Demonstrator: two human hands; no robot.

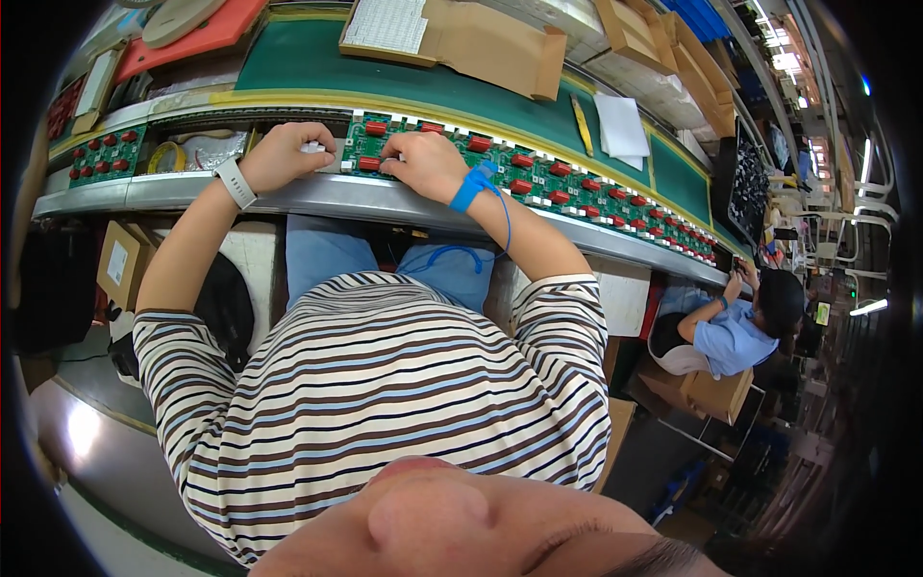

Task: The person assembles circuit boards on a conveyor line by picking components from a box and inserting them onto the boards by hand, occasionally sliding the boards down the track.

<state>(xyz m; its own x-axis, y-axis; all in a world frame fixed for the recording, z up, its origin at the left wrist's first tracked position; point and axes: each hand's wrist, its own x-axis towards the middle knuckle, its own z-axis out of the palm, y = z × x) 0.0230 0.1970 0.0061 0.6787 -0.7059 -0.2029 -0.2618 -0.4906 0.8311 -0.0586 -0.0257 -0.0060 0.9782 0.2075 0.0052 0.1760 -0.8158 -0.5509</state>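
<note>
A row of green circuit boards (500, 157) with red block-shaped parts and white connectors lies along the metal rail in front of me. My left hand (286, 156), a pale band on its wrist, is just left of the row's near end. Its thumb and fingers pinch a small white piece (312, 148), perhaps a connector. My right hand (430, 163) rests over the leftmost board of this row, its fingers bent down beside a red part (369, 164). What its fingertips grip, if anything, is hidden. A blue wrist strap (472, 188) with a cord circles my right wrist.
Left of my hands, a yellow tape roll (167, 158) lies in the track, with another board (104, 158) beyond. Behind the rail, a green bench (298, 60) holds an open cardboard box (495, 48) and white sheets (622, 130). A co-worker (735, 322) sits at right.
</note>
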